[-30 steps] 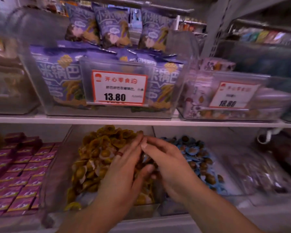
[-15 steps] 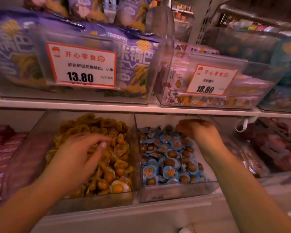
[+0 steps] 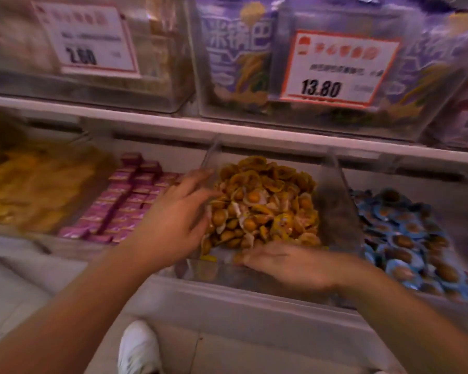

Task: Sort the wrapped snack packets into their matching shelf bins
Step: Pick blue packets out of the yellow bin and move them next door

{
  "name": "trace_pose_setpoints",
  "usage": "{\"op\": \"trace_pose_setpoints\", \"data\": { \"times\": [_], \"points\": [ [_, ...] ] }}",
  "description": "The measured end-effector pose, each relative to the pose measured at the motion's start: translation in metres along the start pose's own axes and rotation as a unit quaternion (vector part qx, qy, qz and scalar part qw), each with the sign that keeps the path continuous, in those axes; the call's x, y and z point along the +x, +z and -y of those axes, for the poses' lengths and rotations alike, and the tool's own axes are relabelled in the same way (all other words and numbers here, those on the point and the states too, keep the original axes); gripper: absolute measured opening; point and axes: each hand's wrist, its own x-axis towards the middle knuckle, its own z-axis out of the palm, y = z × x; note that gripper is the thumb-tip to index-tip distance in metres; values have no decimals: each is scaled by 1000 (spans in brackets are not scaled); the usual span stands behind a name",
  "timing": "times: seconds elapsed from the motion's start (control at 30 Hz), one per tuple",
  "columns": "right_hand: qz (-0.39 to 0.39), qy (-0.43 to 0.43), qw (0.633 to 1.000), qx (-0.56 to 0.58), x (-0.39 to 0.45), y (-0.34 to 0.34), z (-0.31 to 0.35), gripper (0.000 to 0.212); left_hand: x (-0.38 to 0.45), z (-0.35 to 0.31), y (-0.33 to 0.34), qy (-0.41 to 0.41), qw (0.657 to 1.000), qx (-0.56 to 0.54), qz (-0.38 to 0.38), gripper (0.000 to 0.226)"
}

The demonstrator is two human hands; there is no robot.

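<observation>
Shop shelving fills the view: a white lower shelf carries a row of clear plastic bins, and an upper shelf holds purple snack bags behind a red-bordered price card reading 13.80.

Middle bin, clear plastic: heaped with yellow-wrapped round snack packets, the pile leaning toward the front. Bin to its right: blue-wrapped round packets, spread fairly flat. To the left along the shelf: rows of small purple-pink boxed sweets, then a blurred yellow mass that cannot be identified.

Left hand sits at the left wall of the middle bin, fingers spread wide and loosely bent, tips touching the yellow pile; no packet is visibly pinched. Right hand lies low at the front edge of the same bin, fingers extended toward the left; motion blur hides whether it holds a packet, so its state cannot be told.

Progress, as a judgement: yellow and blue appear largely separated, with no obvious strays in either bin, though blur limits that check. Both hands working the yellow heap suggests a search for mismatched packets or a tidy-up. Remaining: the front of that pile and the unread left-hand bins.

A white shoe shows on the floor below.
</observation>
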Motion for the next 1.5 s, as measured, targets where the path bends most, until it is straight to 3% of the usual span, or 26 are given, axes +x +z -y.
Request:
{"op": "trace_pose_setpoints", "data": {
  "times": [0.17, 0.3, 0.47, 0.6, 0.63, 0.7, 0.8, 1.03, 1.13, 1.3, 1.43, 1.5],
  "points": [
    [49, 46, 996, -56, 31, -1, -1, 45, -9, 11, -1, 8, 1000, -19, 9, 43],
    [-37, 56, 985, -161, 43, -12, -13, 42, -8, 10, -6, 8, 999, -30, 19, 42],
    [-53, 49, 975, -212, 47, -10, -13, 47, -8, 9, -7, 3, 999, -41, 26, 38],
    [-176, 22, 937, -300, 45, -13, 5, 40, -6, 7, -7, -1, 999, -39, 27, 40],
    [-172, -8, 950, -260, 46, -10, 11, 37, -6, 7, -6, -1, 999, -37, 27, 40],
    [-85, -39, 988, -127, 47, -1, 24, 34, -5, 7, -5, 1, 999, -36, 27, 41],
    [31, -51, 994, -89, 52, 8, 26, 35, -5, 7, -4, 1, 999, -39, 24, 43],
    [61, 22, 985, -161, 53, 0, 17, 45, -6, 9, -3, 3, 999, -46, 26, 43],
    [81, 29, 989, -124, 48, -5, 8, 35, -5, 8, -4, 3, 999, -47, 25, 42],
    [36, -11, 998, -45, 37, -7, -5, 22, -3, 3, -4, 0, 1000, 7, -5, 38],
    [-74, -31, 996, -41, 27, -3, -14, 27, 2, -14, -4, 60, 991, 40, -116, 27],
    [-136, -22, 990, -13, 24, -2, -20, 31, 2, -27, 1, 99, 988, -1, -122, 25]
  ]
}}
